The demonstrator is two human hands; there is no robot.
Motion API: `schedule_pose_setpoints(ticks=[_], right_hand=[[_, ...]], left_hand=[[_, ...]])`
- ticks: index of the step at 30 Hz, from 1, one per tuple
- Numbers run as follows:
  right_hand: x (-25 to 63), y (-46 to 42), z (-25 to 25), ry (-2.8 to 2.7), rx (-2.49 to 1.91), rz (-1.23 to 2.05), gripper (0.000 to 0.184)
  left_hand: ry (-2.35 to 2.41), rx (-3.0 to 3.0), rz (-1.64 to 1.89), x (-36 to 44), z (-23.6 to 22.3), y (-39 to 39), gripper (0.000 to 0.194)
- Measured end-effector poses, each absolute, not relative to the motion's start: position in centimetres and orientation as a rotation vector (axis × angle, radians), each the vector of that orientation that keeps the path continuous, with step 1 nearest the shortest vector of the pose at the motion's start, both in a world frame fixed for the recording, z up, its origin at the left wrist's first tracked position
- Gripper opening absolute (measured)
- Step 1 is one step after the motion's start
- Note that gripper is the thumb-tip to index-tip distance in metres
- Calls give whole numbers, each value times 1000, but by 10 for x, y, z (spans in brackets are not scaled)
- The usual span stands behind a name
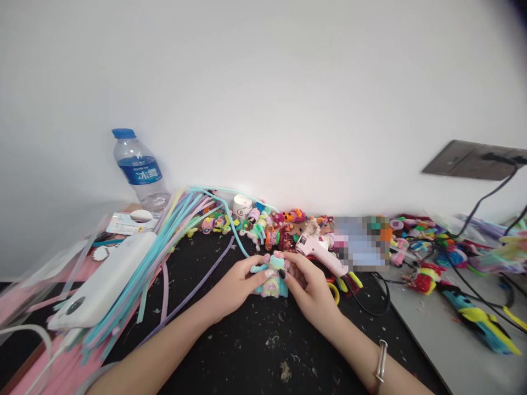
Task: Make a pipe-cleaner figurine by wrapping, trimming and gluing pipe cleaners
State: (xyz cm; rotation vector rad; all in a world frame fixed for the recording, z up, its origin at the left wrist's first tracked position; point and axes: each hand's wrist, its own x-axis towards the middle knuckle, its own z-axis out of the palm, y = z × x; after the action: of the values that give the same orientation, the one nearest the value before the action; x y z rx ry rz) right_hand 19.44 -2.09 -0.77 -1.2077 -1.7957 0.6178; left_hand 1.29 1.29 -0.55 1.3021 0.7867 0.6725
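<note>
Between my two hands, just above the black mat [247,345], is a small pipe-cleaner figure [270,282] in pastel blue, pink and yellow. My left hand [239,282] pinches its left side with thumb and fingers. On the other side, my right hand [310,282] grips it, the dark-nailed thumb pressed to its front. A pink glue gun [323,255] lies just beyond my right hand. To the left rests a thick bundle of pastel pipe cleaners [164,263], and one light blue stem [233,222] curves from it toward my left hand.
A water bottle [140,170] leans against the wall at the left, behind a white power bank [105,280] with a cable. Several finished colourful figures [280,233] line the back, around a white paper cup [242,206]. Black cords [481,203] hang from the wall socket [469,160] at the right.
</note>
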Motion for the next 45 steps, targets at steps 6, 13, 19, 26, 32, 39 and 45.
schedule_pose_setpoints(ticks=[6, 13, 19, 26, 32, 39, 45], right_hand=[[193, -21, -10, -1749, -1186, 666, 29], [192, -22, -11, -1738, -1200, 662, 28], [193, -23, -4, -1711, -1197, 608, 33], [195, -23, -2, -1637, -1276, 464, 16], [192, -25, -1, -1715, -1310, 372, 10], [185, -29, 0, -1645, -1359, 440, 10], [177, -30, 1, -1416, -1366, 689, 11]], left_hand=[[752, 1306, 721, 14, -2, 12, 39], [738, 1299, 737, 14, -1, 11, 36], [811, 1058, 727, 15, -3, 11, 40], [767, 865, 780, 17, 1, 11, 47], [722, 1148, 798, 16, 1, 10, 40], [793, 1343, 850, 18, -2, 9, 24], [848, 1430, 848, 19, -2, 9, 21]])
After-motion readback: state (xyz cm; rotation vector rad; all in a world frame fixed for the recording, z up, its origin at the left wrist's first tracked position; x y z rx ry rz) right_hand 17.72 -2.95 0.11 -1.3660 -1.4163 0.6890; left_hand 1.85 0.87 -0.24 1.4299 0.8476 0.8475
